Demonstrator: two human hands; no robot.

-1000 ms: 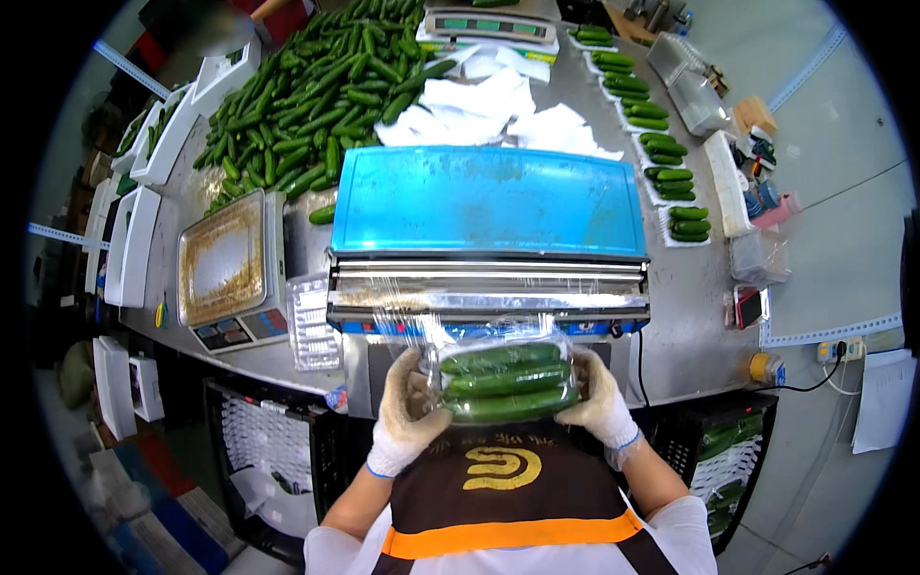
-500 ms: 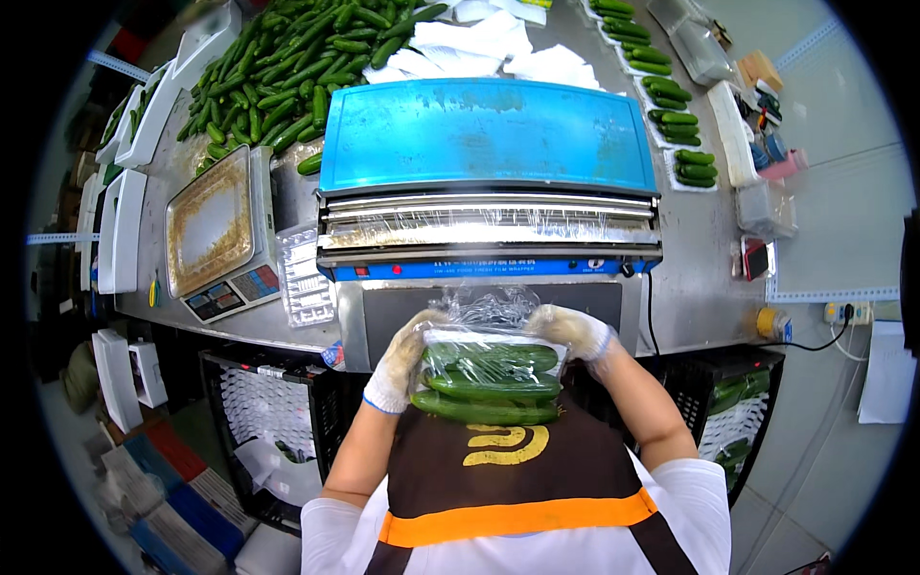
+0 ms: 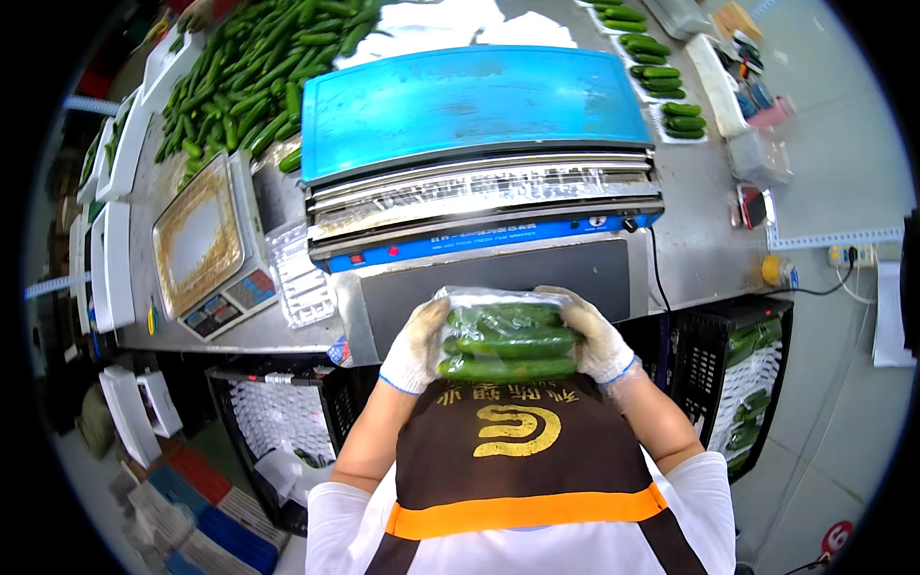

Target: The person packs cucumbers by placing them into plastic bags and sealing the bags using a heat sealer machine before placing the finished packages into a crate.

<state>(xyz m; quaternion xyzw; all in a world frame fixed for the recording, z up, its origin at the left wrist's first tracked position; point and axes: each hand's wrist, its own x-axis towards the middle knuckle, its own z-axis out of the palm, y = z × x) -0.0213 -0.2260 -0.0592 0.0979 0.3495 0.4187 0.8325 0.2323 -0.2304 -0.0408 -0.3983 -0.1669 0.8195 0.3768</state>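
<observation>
— Steel worktable point(image 3: 704, 240), one, bearing a wrapping machine point(image 3: 479, 105) with a blue lid; we take the wrapping machine as our mark. What do we enter in front of it?

— Wrapped pack point(image 3: 505, 342), one: green cucumbers under clear film, held up just in front of the wrapping machine. We count three; glare and creases blur the film, and the underside is hidden from us.

— And the hands?

— Left hand point(image 3: 414, 343) and right hand point(image 3: 596, 337), both in white knitted gloves. Left fingers: half curled, closed on the pack's left end. Right fingers: curved likewise about its right end. Their tips are mostly lost behind the pack; we cannot tell how far they reach underneath.

— Left of the wrapping machine?

— Scale point(image 3: 196, 240), one, metal pan stained. Clear plastic trays point(image 3: 302, 273), between scale and wrapping machine, number uncertain. Cucumber heap point(image 3: 259, 77), behind and to the left, cut off at the top.

— Behind it, and right?

— White sheets point(image 3: 441, 24), crumpled, directly behind, cropped; cloth or paper, we cannot tell. Trayed cucumbers point(image 3: 683, 122), a row to the right, far end cut off.

— Below?

— Black crates, two, lower than the wrapping machine: left crate point(image 3: 343, 401), contents mostly shadowed; right crate point(image 3: 694, 374), cucumbers partly visible.
</observation>
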